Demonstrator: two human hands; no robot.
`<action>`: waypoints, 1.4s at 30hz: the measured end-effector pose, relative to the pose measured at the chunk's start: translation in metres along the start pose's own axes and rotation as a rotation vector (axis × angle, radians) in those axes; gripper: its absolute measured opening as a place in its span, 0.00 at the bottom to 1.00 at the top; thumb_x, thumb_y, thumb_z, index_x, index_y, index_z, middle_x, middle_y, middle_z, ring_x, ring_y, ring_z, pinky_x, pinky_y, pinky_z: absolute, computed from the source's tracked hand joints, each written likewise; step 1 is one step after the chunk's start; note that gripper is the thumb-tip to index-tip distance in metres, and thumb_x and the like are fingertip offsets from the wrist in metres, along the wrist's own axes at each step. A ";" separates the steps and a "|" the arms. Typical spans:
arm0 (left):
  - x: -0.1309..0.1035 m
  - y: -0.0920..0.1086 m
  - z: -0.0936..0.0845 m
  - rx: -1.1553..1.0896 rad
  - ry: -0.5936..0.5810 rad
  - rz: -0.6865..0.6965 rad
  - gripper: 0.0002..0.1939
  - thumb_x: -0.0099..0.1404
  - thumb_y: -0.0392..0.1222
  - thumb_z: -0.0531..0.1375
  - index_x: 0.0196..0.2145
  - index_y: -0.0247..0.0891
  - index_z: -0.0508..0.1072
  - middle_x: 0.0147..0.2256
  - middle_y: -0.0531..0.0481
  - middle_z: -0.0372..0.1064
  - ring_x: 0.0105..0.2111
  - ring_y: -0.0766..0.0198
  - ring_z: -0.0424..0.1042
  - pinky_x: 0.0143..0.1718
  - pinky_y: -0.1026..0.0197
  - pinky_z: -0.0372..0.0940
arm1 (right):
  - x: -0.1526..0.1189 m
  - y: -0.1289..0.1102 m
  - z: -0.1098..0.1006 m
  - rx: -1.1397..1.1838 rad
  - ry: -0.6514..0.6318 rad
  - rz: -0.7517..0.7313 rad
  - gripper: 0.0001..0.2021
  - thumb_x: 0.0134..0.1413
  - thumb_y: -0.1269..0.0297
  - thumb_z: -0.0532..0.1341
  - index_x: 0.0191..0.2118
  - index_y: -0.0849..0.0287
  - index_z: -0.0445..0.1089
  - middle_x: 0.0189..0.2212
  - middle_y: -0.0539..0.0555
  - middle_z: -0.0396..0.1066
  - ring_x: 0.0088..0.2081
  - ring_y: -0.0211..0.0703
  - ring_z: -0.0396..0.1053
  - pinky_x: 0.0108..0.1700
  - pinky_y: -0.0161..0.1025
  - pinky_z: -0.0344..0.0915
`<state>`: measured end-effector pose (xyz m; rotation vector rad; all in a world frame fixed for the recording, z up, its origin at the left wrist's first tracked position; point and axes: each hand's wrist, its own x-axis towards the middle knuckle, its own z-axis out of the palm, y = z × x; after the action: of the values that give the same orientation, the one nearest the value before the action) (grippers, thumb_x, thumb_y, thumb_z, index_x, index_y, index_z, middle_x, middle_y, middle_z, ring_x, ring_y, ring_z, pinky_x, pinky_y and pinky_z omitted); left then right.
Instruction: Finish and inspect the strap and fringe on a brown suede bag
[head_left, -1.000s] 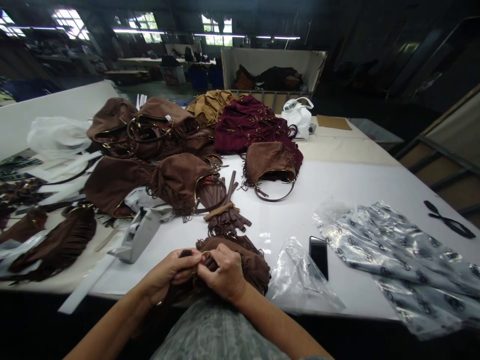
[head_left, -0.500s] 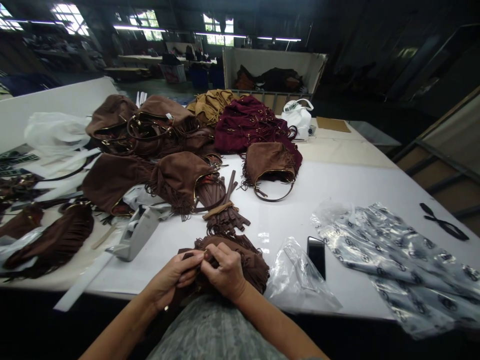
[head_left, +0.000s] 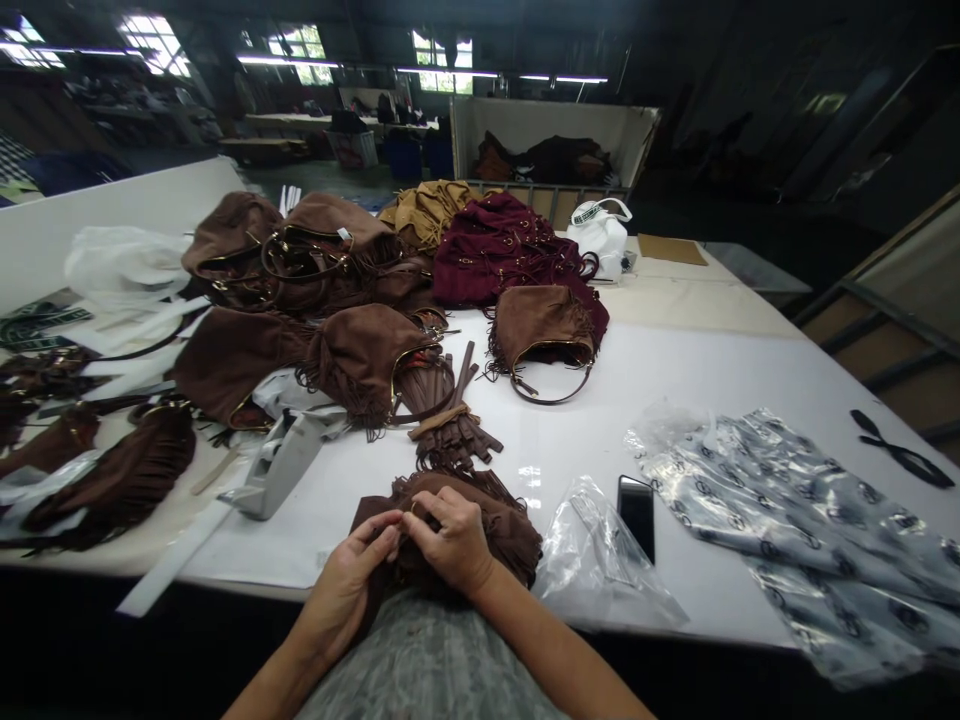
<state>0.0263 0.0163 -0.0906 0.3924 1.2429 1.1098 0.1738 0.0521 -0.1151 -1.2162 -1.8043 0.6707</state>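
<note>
Brown suede with long fringe makes up the bag (head_left: 510,530) at the near edge of the white table (head_left: 690,360), where the left hand (head_left: 351,568) and right hand (head_left: 456,545) meet, thumbs and fingertips pinched on it, the exact piece between them too hidden to tell. Just beyond it lies a bundle of brown straps (head_left: 448,438), with a clear plastic bag (head_left: 600,575) and a phone (head_left: 637,515) to its right and a grey tape dispenser (head_left: 283,468) to its left.
</note>
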 end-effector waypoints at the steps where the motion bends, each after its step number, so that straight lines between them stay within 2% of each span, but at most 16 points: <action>1: -0.002 -0.003 -0.001 -0.007 0.027 -0.001 0.25 0.45 0.42 0.75 0.41 0.37 0.77 0.31 0.52 0.73 0.30 0.70 0.69 0.35 0.70 0.68 | -0.001 0.001 0.001 0.004 -0.003 0.003 0.10 0.58 0.59 0.61 0.37 0.59 0.76 0.27 0.53 0.66 0.27 0.37 0.65 0.33 0.32 0.63; 5: -0.009 -0.004 -0.002 0.126 0.102 0.049 0.25 0.48 0.45 0.73 0.43 0.37 0.77 0.34 0.49 0.75 0.30 0.67 0.71 0.33 0.68 0.69 | -0.004 0.002 0.006 0.021 -0.026 0.013 0.08 0.57 0.63 0.61 0.35 0.58 0.76 0.27 0.52 0.66 0.27 0.36 0.65 0.33 0.32 0.63; 7: -0.010 0.001 -0.005 0.288 0.105 0.101 0.26 0.50 0.52 0.71 0.44 0.37 0.77 0.32 0.49 0.75 0.24 0.67 0.70 0.25 0.65 0.67 | -0.005 0.003 0.007 0.050 -0.024 0.013 0.08 0.56 0.62 0.61 0.36 0.58 0.76 0.27 0.52 0.67 0.27 0.36 0.65 0.33 0.32 0.64; 9: -0.010 0.011 -0.010 0.449 0.051 0.102 0.28 0.53 0.59 0.66 0.44 0.36 0.76 0.29 0.49 0.74 0.18 0.67 0.66 0.18 0.65 0.60 | -0.005 0.005 0.008 0.086 -0.014 0.010 0.08 0.56 0.62 0.62 0.36 0.58 0.77 0.27 0.52 0.67 0.27 0.36 0.65 0.34 0.32 0.64; 11: -0.011 0.029 -0.017 0.532 -0.051 0.056 0.28 0.56 0.61 0.63 0.44 0.35 0.75 0.26 0.49 0.73 0.15 0.69 0.62 0.16 0.65 0.56 | -0.005 0.007 0.008 0.118 -0.005 0.011 0.08 0.56 0.61 0.62 0.37 0.58 0.77 0.26 0.51 0.67 0.28 0.37 0.66 0.34 0.33 0.65; 15: -0.020 0.085 -0.027 0.528 -0.246 0.060 0.23 0.60 0.56 0.63 0.44 0.35 0.75 0.31 0.45 0.74 0.20 0.68 0.64 0.23 0.65 0.61 | -0.005 0.007 0.004 0.178 -0.017 0.018 0.09 0.57 0.61 0.62 0.38 0.58 0.77 0.27 0.52 0.68 0.29 0.38 0.67 0.36 0.34 0.66; 19: -0.037 0.138 -0.032 0.638 -0.293 0.084 0.20 0.61 0.56 0.61 0.38 0.35 0.76 0.35 0.38 0.76 0.24 0.61 0.71 0.25 0.62 0.64 | -0.007 0.006 0.001 0.208 -0.024 -0.014 0.10 0.58 0.61 0.61 0.39 0.60 0.77 0.28 0.53 0.69 0.29 0.38 0.68 0.36 0.35 0.66; 23: -0.055 0.165 -0.034 0.733 -0.370 0.046 0.20 0.60 0.57 0.63 0.34 0.35 0.76 0.29 0.38 0.76 0.23 0.55 0.73 0.25 0.59 0.65 | -0.008 0.006 0.001 0.228 -0.024 -0.031 0.10 0.58 0.62 0.61 0.41 0.60 0.76 0.28 0.54 0.69 0.29 0.39 0.68 0.35 0.36 0.66; 27: -0.063 0.175 -0.031 0.807 -0.383 0.072 0.22 0.61 0.60 0.61 0.33 0.35 0.77 0.18 0.46 0.69 0.15 0.63 0.63 0.18 0.63 0.56 | -0.008 0.004 0.002 0.235 -0.051 -0.038 0.10 0.59 0.62 0.61 0.40 0.60 0.76 0.28 0.53 0.69 0.29 0.39 0.68 0.35 0.35 0.66; 30: -0.059 0.172 -0.025 0.811 -0.349 0.093 0.21 0.63 0.59 0.59 0.35 0.35 0.76 0.18 0.49 0.65 0.15 0.68 0.57 0.18 0.65 0.51 | -0.009 0.001 0.004 0.220 -0.087 -0.057 0.09 0.59 0.62 0.62 0.40 0.60 0.77 0.28 0.53 0.68 0.28 0.38 0.67 0.35 0.34 0.66; 32: -0.049 0.165 -0.022 0.748 -0.348 0.044 0.21 0.63 0.58 0.58 0.36 0.35 0.75 0.19 0.51 0.64 0.16 0.69 0.55 0.18 0.66 0.49 | -0.011 -0.001 0.005 0.209 -0.111 -0.076 0.09 0.58 0.63 0.62 0.40 0.60 0.77 0.27 0.52 0.67 0.27 0.37 0.66 0.33 0.33 0.65; 35: -0.028 0.151 -0.019 0.635 -0.372 -0.099 0.19 0.63 0.57 0.60 0.34 0.34 0.73 0.20 0.52 0.63 0.16 0.72 0.53 0.17 0.68 0.45 | -0.015 -0.002 0.008 0.186 -0.136 -0.115 0.09 0.57 0.63 0.62 0.40 0.60 0.77 0.27 0.52 0.66 0.26 0.35 0.65 0.31 0.32 0.63; 37: -0.016 0.145 -0.017 0.597 -0.440 -0.198 0.18 0.62 0.55 0.62 0.31 0.34 0.72 0.20 0.52 0.65 0.15 0.73 0.53 0.17 0.69 0.44 | -0.015 -0.003 0.010 0.179 -0.143 -0.133 0.09 0.57 0.63 0.62 0.40 0.60 0.77 0.27 0.51 0.66 0.26 0.35 0.64 0.30 0.32 0.63; 39: -0.009 0.144 -0.010 0.601 -0.560 -0.276 0.18 0.60 0.55 0.63 0.29 0.35 0.72 0.19 0.51 0.66 0.14 0.72 0.56 0.16 0.68 0.47 | -0.014 -0.003 0.010 0.192 -0.151 -0.140 0.10 0.57 0.63 0.62 0.40 0.60 0.77 0.27 0.51 0.66 0.26 0.35 0.64 0.30 0.32 0.63; 42: -0.015 0.149 0.015 0.690 -0.805 -0.389 0.18 0.58 0.56 0.65 0.29 0.36 0.75 0.18 0.49 0.68 0.14 0.67 0.61 0.17 0.65 0.54 | -0.011 -0.004 0.007 0.227 -0.168 -0.149 0.09 0.57 0.62 0.62 0.39 0.59 0.77 0.26 0.51 0.66 0.26 0.34 0.64 0.30 0.31 0.63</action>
<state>-0.0264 0.0773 0.0360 0.9584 0.8699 0.1022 0.1676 0.0408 -0.1197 -0.8877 -1.8756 0.8861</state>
